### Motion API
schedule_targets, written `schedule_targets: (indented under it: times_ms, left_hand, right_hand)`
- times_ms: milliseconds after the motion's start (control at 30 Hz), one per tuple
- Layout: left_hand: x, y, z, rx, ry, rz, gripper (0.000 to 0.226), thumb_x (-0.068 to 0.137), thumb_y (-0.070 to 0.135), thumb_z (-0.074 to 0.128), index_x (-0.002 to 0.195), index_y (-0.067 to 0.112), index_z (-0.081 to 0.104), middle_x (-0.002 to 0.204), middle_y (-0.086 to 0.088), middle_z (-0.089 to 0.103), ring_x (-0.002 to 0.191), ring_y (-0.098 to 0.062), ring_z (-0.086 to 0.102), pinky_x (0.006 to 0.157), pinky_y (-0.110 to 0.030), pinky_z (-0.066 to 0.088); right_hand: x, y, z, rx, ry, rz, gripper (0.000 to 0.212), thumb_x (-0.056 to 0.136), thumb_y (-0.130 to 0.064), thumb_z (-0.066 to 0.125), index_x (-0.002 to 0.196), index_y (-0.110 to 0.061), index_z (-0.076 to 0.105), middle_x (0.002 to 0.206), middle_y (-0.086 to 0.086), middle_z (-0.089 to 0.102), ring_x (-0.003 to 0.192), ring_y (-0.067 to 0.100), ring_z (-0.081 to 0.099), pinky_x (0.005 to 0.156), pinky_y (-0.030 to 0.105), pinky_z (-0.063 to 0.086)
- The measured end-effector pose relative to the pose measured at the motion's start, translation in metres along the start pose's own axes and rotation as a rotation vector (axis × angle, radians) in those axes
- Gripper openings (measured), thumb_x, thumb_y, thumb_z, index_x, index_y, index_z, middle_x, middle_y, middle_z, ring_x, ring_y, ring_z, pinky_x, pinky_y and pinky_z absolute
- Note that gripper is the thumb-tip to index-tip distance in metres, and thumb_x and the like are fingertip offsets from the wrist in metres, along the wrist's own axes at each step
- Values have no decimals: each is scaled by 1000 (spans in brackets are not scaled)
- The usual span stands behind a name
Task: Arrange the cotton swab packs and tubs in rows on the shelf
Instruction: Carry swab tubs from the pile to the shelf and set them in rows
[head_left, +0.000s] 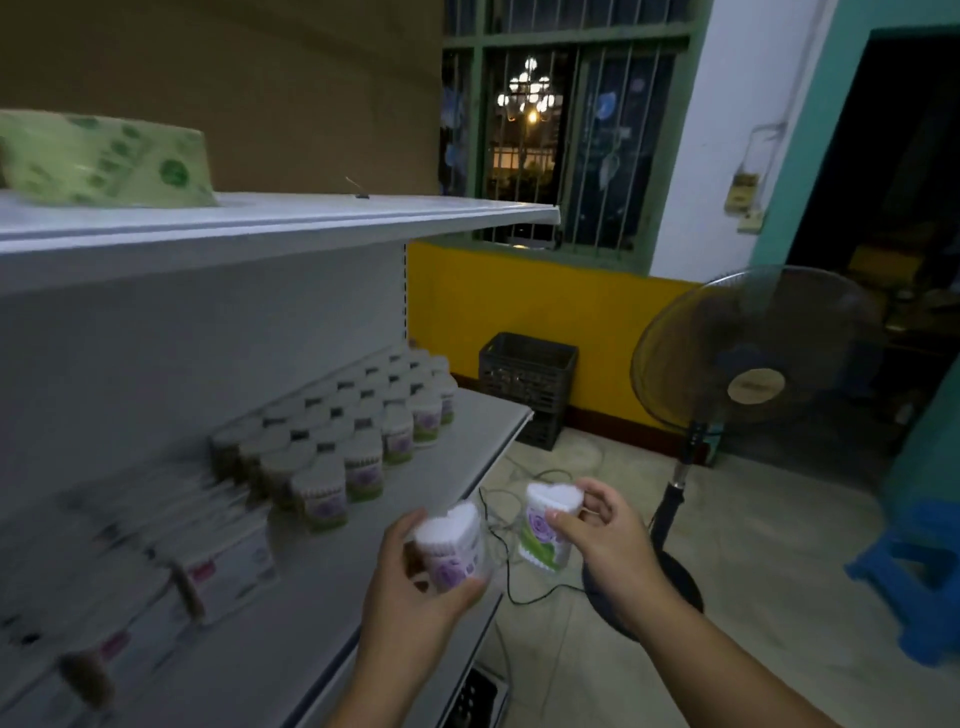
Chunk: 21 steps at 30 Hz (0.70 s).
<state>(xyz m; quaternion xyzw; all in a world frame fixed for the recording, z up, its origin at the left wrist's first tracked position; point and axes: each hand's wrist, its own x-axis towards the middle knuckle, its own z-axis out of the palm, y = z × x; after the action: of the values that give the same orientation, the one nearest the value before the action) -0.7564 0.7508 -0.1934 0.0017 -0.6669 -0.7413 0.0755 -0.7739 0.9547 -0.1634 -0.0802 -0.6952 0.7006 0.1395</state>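
Head view shows the job well on: rows of tubs (358, 431) stand on the shelf (311, 603) beyond the left hand (415, 597), packs (208, 551) lie to its left, and it grips one tub (454, 551), the right hand (608, 545) another tub (545, 525), both unplaced.

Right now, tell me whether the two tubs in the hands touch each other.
Apart. The head view shows a strip of floor between the left tub and the right tub.

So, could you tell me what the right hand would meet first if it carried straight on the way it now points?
Probably the far end of the tub rows on the shelf: the right hand, gripping a heart-shaped tub, points forward and leftward toward them. Depth is unclear.
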Motion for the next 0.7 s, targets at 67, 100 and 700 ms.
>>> schedule_targets:
  times_ms: [67, 100, 700]
  left_hand:
    - [24, -8, 14, 59, 52, 22, 77, 43, 19, 89, 107, 46, 54, 110, 6, 66, 93, -12, 66, 76, -30, 55]
    - [36, -13, 22, 80, 80, 36, 77, 45, 21, 89, 107, 49, 52, 112, 9, 65, 93, -10, 65, 75, -29, 54]
    - [139, -21, 117, 613, 474, 7, 70, 68, 20, 83, 114, 44, 36, 117, 15, 49, 104, 0, 50, 80, -11, 41]
  right_hand:
    - [43, 9, 8, -13, -34, -34, 41, 75, -10, 77, 99, -33, 54, 107, -7, 63, 97, 6, 61, 78, 23, 53]
    - [65, 14, 12, -19, -44, -56, 42, 75, -12, 77, 103, -33, 54, 110, -6, 62, 101, 8, 60, 84, 28, 52]
    - [321, 44, 108, -177, -588, -252, 27, 79, -36, 70, 90, -51, 51, 90, -25, 59, 83, -12, 57, 70, 14, 45]
